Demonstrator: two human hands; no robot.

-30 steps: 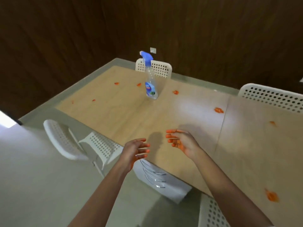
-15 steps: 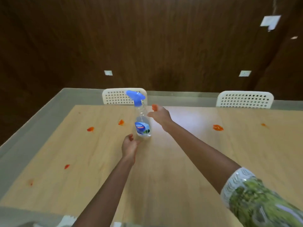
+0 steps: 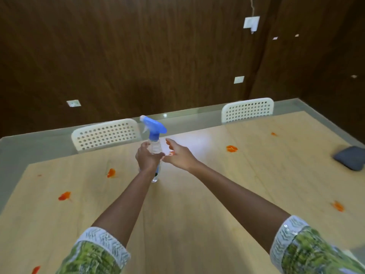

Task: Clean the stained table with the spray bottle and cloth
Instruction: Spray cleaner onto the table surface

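The bottle (image 3: 155, 149) stands upright on the table (image 3: 187, 210), about mid-width and towards its far edge, with a white chair (image 3: 105, 133) just behind it. The left hand (image 3: 147, 158) is wrapped round the clear body below the blue trigger head, fingers and thumb curled onto it. The right hand (image 3: 177, 155) sits just right of the bottle with its fingers spread and slack, holding nothing; whether it touches the bottle I cannot tell.

The step in hand looks like picking up the bottle, and nothing has been cleaned yet. Orange stains (image 3: 231, 148) lie on both sides of the bottle: one well to its right, two to its left and nearer the person, and more towards the near edge.

To do it well, the grip should sit high on the neck so a finger can reach the trigger without shifting. The body looks smooth and light, so a firm wrap matters more than force. Lift straight up, keeping the nozzle aimed away from the person. The free right hand would best go for the cloth (image 3: 350, 160), the dark folded thing far right of the bottle near the table's edge. That is a long reach, so the bottle should be steady first.
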